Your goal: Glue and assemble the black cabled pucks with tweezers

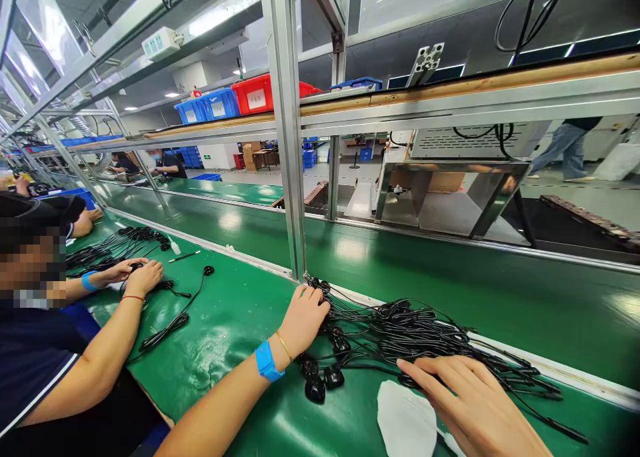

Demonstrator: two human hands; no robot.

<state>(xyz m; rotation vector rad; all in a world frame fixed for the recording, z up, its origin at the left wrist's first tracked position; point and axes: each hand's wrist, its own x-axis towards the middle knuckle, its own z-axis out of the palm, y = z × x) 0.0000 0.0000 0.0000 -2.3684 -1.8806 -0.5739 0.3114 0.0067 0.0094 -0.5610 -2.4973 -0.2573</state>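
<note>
Many cables [415, 330] run from left hand [301, 318], grip unclear, past open right hand [470, 397].

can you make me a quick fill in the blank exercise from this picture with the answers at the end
1. The wide wristband on the arm of the person's left hand is coloured ____.
2. The cables bunched in front of the person's hands are coloured ____.
3. The flat white piece on the green worktop lies nearer the person's ____ hand.
4. The bin just right of the pair of blue bins is coloured ____.

Missing words: blue; black; right; red.
</note>
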